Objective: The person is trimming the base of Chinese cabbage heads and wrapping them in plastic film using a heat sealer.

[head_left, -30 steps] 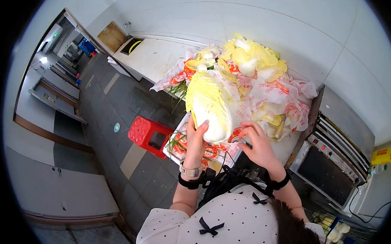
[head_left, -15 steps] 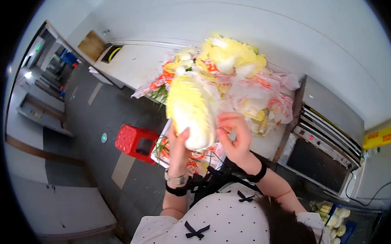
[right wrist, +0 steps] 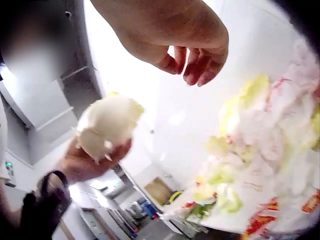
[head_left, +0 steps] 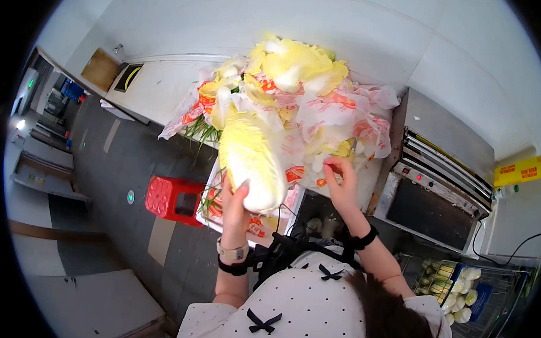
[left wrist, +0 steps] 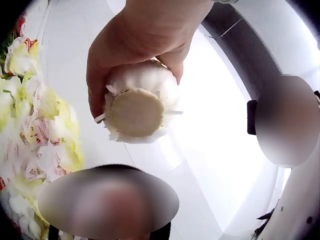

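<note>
A napa cabbage (head_left: 250, 159), yellow at its leafy top and white at its base, is held up in my left hand (head_left: 234, 209). The thumb lies along its side and the palm is under the base. In the left wrist view the fingers grip around the cabbage (left wrist: 137, 112), whose round cut end faces the camera. My right hand (head_left: 344, 186) is apart from it, over the counter's front edge. In the right wrist view the fingers of my right hand (right wrist: 175, 30) hang loosely curled, with nothing seen between them.
Loose cabbage leaves (head_left: 295, 65) and printed plastic bags (head_left: 344, 112) cover the counter behind. Green stalks (head_left: 203, 131) poke out at the left. A red stool (head_left: 162, 197) stands on the floor, a metal machine (head_left: 442, 187) to the right, and a wire cart (head_left: 492, 314) at lower right.
My right hand came in close to the cabbage's base, then moved off to the right. The left hand keeps hold of the cabbage. The head view has swung to the right.
</note>
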Demonstrator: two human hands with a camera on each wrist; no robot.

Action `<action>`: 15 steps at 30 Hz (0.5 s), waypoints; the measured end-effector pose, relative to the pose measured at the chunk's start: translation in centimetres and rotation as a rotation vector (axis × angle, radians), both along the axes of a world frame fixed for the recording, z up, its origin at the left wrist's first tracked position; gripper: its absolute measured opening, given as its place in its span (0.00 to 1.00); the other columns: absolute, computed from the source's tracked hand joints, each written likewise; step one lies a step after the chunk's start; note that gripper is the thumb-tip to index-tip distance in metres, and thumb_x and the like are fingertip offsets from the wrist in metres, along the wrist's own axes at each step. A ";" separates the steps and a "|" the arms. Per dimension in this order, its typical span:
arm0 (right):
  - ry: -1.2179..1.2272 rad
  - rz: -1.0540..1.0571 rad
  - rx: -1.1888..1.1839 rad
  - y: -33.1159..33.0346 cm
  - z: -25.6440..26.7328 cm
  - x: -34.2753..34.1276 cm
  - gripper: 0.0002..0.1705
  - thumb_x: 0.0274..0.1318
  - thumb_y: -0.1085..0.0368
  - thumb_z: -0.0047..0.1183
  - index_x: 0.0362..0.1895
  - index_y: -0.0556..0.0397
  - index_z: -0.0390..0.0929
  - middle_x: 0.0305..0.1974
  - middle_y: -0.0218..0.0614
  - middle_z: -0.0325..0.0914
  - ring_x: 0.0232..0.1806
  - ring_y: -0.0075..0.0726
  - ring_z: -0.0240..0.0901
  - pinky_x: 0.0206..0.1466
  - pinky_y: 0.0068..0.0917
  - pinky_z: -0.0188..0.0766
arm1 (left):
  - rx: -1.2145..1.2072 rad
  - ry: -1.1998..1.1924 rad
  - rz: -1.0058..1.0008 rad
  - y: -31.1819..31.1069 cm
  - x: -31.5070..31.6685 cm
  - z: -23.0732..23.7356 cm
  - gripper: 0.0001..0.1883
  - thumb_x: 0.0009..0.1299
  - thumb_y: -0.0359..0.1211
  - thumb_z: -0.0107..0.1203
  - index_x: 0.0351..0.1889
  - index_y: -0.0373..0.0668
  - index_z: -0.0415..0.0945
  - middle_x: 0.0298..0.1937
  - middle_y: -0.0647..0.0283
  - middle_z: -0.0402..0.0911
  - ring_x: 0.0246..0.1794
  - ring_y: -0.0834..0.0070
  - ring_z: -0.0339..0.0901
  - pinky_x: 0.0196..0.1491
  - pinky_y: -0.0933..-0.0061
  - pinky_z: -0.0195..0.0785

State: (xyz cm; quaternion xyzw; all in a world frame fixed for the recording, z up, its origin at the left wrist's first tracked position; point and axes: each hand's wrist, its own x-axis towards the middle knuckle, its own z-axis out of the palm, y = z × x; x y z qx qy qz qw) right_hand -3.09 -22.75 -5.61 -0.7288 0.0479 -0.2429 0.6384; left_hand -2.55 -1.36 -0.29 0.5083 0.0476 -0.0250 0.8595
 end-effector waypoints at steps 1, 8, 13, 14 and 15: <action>-0.085 0.088 -0.046 0.7 2.8 -0.4 0.09 0.46 0.74 0.55 0.36 0.55 0.74 0.33 0.37 0.72 0.35 0.33 0.71 0.38 0.24 0.68 | 0.031 -0.022 -0.011 -0.4 -0.1 0.4 0.27 0.60 0.25 0.48 0.59 0.35 0.56 0.52 0.56 0.70 0.50 0.70 0.70 0.52 0.72 0.65; -0.440 0.053 -0.538 4.2 9.9 0.4 0.15 0.38 0.69 0.61 0.35 0.51 0.76 0.35 0.34 0.71 0.34 0.40 0.69 0.35 0.30 0.68 | 0.117 -0.069 -0.030 -2.2 0.0 1.7 0.28 0.56 0.21 0.53 0.57 0.35 0.59 0.50 0.58 0.71 0.48 0.74 0.71 0.50 0.74 0.66; -0.458 -0.029 -0.562 5.4 9.4 0.6 0.13 0.37 0.70 0.60 0.34 0.51 0.75 0.33 0.33 0.71 0.33 0.40 0.69 0.34 0.31 0.67 | 0.201 -0.157 0.007 -1.8 -0.1 1.4 0.28 0.54 0.21 0.56 0.55 0.35 0.61 0.48 0.60 0.71 0.47 0.76 0.70 0.49 0.75 0.65; -0.432 -0.031 -0.547 5.7 9.5 0.5 0.13 0.37 0.70 0.60 0.33 0.51 0.75 0.32 0.33 0.71 0.33 0.40 0.69 0.34 0.31 0.67 | 0.228 -0.170 0.017 -1.8 -0.2 1.4 0.28 0.54 0.21 0.56 0.55 0.35 0.61 0.48 0.60 0.71 0.47 0.76 0.70 0.49 0.76 0.65; -0.408 -0.035 -0.534 5.9 9.7 0.3 0.12 0.37 0.70 0.59 0.32 0.51 0.74 0.32 0.33 0.71 0.33 0.40 0.69 0.33 0.31 0.67 | 0.278 -0.190 0.043 -1.8 -0.3 1.6 0.28 0.53 0.20 0.57 0.54 0.35 0.61 0.48 0.60 0.71 0.47 0.76 0.69 0.49 0.75 0.64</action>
